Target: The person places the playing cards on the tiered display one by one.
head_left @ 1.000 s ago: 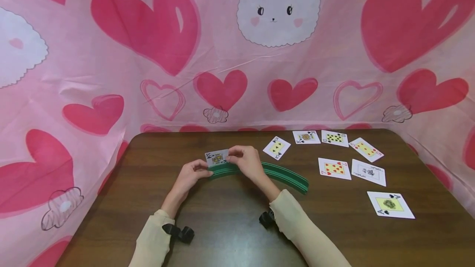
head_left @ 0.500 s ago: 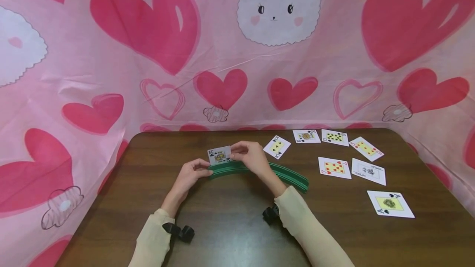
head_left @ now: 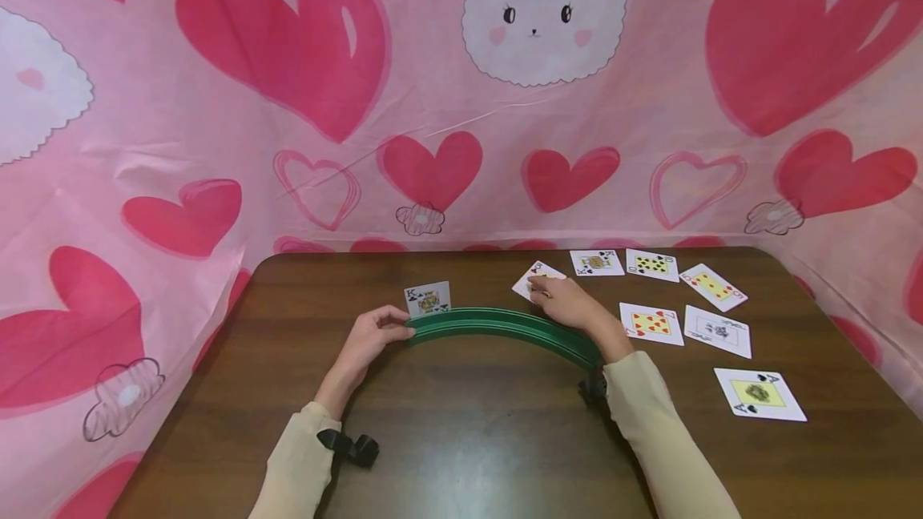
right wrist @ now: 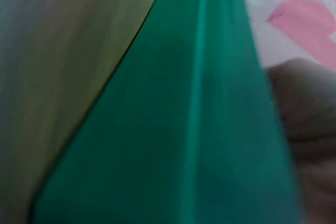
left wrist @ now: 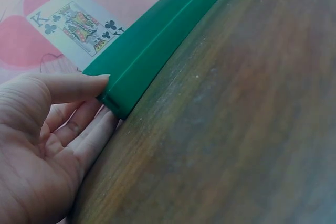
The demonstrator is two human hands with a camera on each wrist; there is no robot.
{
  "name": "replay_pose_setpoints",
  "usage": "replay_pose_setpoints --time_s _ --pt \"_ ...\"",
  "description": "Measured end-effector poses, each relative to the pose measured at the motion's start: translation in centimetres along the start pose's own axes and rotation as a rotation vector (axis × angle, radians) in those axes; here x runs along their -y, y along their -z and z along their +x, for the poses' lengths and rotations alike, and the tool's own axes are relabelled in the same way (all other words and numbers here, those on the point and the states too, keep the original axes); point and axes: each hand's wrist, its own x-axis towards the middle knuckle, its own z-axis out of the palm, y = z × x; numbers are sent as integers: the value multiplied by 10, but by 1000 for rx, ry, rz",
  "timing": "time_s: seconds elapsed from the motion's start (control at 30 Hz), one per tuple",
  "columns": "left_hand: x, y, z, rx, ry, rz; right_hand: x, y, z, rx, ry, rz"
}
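Note:
A curved green playing card holder [head_left: 490, 323] stands on the table in the head view. My left hand [head_left: 368, 347] pinches its left end, thumb on the front face and fingers behind, as the left wrist view shows. The king of clubs [left wrist: 79, 27] stands upright in the holder's slot, near that end. My right hand [head_left: 573, 307] reaches over the holder's right half, its fingertips over a playing card [head_left: 525, 288] with a yellow middle that lies behind the holder. The fingers partly cover this card. In the right wrist view the holder hides much of that hand.
Several face-up cards lie on the wooden table [head_left: 461, 439] to the right: a king [head_left: 597, 263], a black ten [head_left: 652, 265], a diamond card [head_left: 714, 287], the seven of hearts [head_left: 651, 324], a joker [head_left: 717, 331] and the ace of spades [head_left: 759, 395]. A pink heart-patterned cloth [head_left: 497, 118] hangs behind.
My right hand has let go of the king of clubs, which stays standing in the holder, and has moved right to the card behind the holder. The left hand keeps its grip.

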Motion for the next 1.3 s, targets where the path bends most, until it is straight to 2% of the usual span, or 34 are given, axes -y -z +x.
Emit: replay_pose_setpoints --time_s 0.1,0.3,0.47,0.6,0.7,0.77,0.87,0.97,1.13,1.3 --pt "0 -1 1 10 -2 -3 -18 10 -16 76 -4 -25" --pt "0 0 2 20 2 4 -42 28 -48 119 1 -74" --pt "-1 3 2 21 1 7 -47 38 -76 181 14 -40" --pt "2 4 4 25 -9 15 -47 50 -93 267 6 13" --pt "11 5 10 24 -3 5 -49 60 -100 315 -21 41" --pt "18 6 14 21 3 -3 -51 62 -100 273 -45 46" --pt "27 6 19 3 15 -21 -56 57 -96 147 -64 46" --pt "30 5 20 -4 6 -26 -63 46 -92 70 -104 -20" --pt "31 4 20 -24 -17 -35 -69 34 -90 88 -197 -122" --pt "30 4 19 -37 -12 -23 -69 33 -91 71 -205 -134"
